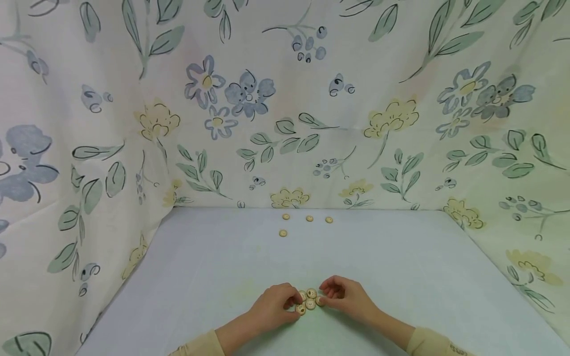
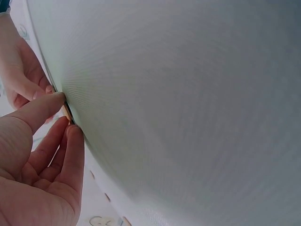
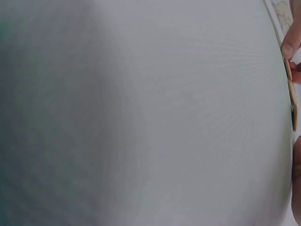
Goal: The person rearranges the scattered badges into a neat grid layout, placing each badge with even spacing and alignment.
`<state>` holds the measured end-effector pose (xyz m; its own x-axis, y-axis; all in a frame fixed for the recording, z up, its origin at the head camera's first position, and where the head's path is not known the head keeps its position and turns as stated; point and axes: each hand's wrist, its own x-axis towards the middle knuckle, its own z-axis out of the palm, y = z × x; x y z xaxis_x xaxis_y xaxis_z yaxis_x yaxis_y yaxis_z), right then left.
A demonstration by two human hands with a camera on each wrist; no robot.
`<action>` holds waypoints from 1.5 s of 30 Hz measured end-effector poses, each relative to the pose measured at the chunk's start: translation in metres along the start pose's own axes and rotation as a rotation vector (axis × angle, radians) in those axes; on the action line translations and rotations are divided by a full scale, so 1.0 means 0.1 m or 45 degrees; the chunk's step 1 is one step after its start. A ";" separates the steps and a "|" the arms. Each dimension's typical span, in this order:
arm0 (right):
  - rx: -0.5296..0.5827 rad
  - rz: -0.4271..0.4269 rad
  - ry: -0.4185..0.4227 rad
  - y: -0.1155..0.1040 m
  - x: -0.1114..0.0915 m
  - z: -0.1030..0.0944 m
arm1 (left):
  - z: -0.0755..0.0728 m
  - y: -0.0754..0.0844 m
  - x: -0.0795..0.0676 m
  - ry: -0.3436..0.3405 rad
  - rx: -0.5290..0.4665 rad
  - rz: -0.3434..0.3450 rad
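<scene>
Several small round wooden discs [image 1: 310, 304] with drawn faces lie in a tight cluster near the front of the table. At the cluster's left side, my left hand [image 1: 275, 306] pinches the lower-left disc [image 1: 300, 309] between thumb and fingers; its thin edge shows between them in the left wrist view. My right hand [image 1: 352, 298] is at the right side, thumb tip right at the rightmost disc [image 1: 318, 300] and fingers loosely bent above it. In the right wrist view, a row of discs [image 3: 293, 94] appears edge-on between both hands.
Several more wooden discs [image 1: 309, 218] lie apart near the table's back edge. The pale cloth-covered table [image 1: 213, 262] is bordered at the back and both sides by a floral curtain [image 1: 338, 148].
</scene>
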<state>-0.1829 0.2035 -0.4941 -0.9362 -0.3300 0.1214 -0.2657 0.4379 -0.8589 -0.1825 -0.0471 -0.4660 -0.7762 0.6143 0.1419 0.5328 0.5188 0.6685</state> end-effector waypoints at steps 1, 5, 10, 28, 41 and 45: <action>-0.003 -0.001 0.003 -0.01 -0.01 0.00 | 0.00 0.00 0.00 0.001 -0.002 -0.002; -0.017 0.011 -0.003 -0.02 -0.03 0.01 | 0.00 0.00 0.00 0.010 -0.008 0.016; -0.051 -0.001 -0.021 -0.02 -0.03 0.02 | 0.00 0.00 -0.01 0.009 -0.017 0.025; -0.143 -0.140 -0.076 -0.04 0.00 0.01 | 0.00 0.02 -0.01 0.007 0.009 0.020; -0.157 -0.161 -0.082 -0.06 0.00 0.01 | 0.01 -0.01 0.00 -0.003 0.015 0.017; -0.164 -0.161 -0.077 -0.05 -0.01 0.01 | 0.01 -0.01 0.00 -0.008 0.011 0.006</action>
<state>-0.1806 0.2009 -0.4900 -0.8789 -0.4370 0.1912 -0.4115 0.4919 -0.7672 -0.1829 -0.0467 -0.4674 -0.7715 0.6206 0.1401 0.5393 0.5211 0.6615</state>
